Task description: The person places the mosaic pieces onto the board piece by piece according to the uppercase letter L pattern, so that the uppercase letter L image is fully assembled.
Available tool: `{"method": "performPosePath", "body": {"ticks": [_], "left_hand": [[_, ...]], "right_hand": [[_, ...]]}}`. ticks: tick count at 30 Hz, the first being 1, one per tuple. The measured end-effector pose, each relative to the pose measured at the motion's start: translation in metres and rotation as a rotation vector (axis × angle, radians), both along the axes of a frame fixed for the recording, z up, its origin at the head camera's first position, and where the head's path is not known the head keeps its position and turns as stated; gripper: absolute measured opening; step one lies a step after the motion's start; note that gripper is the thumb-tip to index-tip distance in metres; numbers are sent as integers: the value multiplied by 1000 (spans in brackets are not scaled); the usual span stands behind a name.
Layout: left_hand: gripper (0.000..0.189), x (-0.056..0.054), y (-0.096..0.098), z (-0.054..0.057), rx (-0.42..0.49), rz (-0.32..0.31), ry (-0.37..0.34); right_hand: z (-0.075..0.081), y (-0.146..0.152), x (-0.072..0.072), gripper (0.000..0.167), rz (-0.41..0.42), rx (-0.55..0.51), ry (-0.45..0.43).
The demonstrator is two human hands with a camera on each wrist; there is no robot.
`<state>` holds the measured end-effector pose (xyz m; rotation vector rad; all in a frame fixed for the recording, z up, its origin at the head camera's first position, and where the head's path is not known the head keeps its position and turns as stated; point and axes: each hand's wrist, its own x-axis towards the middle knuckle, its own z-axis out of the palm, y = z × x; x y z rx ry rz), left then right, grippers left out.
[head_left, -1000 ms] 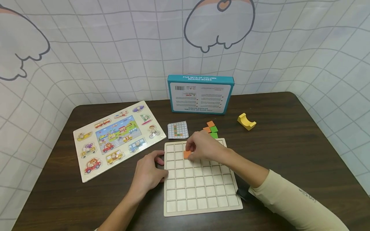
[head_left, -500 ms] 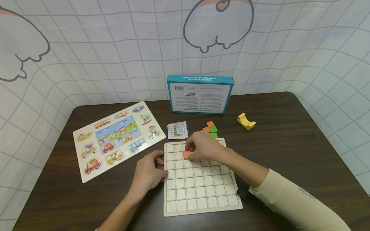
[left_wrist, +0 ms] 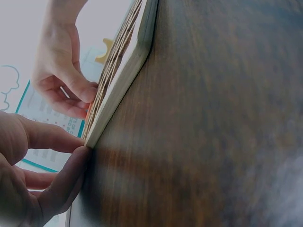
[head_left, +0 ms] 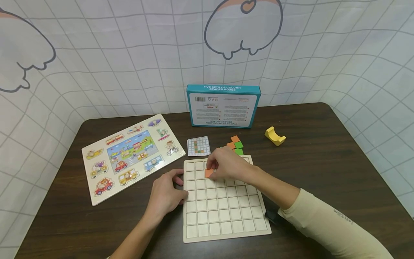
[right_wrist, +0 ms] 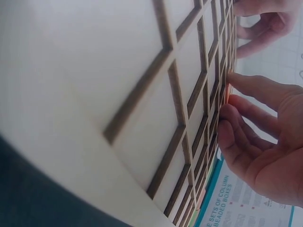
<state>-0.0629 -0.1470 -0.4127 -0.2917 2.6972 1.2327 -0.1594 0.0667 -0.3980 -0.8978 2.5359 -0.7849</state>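
An orange square tile [head_left: 208,173] lies at a cell near the far side of the wooden grid board [head_left: 200,205], in the third column from the left. The thumb and fingers of my right hand [head_left: 228,163] pinch it; in the right wrist view only a thin orange strip of it shows between the fingertips. At the board's left edge, my left hand [head_left: 165,192] holds the rim with bent fingers and thumb. Just beyond the board, loose orange tiles [head_left: 235,139] and green tiles [head_left: 239,145] lie partly hidden by the right hand. A small pattern card [head_left: 198,146] is beside them.
A picture puzzle board [head_left: 132,156] with vehicle pieces lies on the left of the dark table [head_left: 323,172]. At the back stands a teal and white box [head_left: 224,108]. A yellow curved block [head_left: 275,136] is to its right. A small black object [head_left: 273,217] shows beneath the right forearm.
Both hands and the orange tile stay where they were. Only a very slight shift of the head view is visible.
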Motion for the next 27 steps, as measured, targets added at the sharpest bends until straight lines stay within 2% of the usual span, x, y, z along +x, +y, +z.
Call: {"method": "performPosePath", "body": {"ticks": [27], "left_hand": [[66,0,0,1,-1,-1,-3]], "right_hand": [[-2,-1,-3,15,24,-2,-5]]}}
